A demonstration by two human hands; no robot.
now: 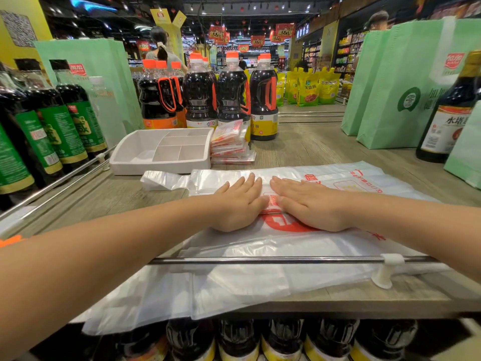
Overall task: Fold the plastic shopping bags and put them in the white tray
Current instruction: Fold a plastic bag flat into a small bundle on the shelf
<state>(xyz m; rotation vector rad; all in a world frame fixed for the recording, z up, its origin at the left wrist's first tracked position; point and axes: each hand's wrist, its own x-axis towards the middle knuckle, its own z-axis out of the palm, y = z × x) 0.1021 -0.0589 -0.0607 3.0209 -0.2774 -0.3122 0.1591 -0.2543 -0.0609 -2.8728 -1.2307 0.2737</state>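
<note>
A white plastic shopping bag [338, 178] with red print lies flat across the wooden shelf top, its handles [161, 179] pointing left. My left hand [238, 204] and my right hand [309, 204] press flat on its middle, side by side, fingers straight. More white bags [234, 285] lie underneath and hang over the shelf's front edge. The white tray [122, 152], with several empty compartments, stands behind the bag to the left. A stack of folded bags [230, 148] sits right beside the tray.
Dark sauce bottles [203, 95] stand behind the tray, and more line the left side [59, 121]. Green paper bags [395, 82] and a bottle [447, 118] stand at the right. A metal rail [260, 260] runs along the shelf's front edge. A person [162, 50] stands far back.
</note>
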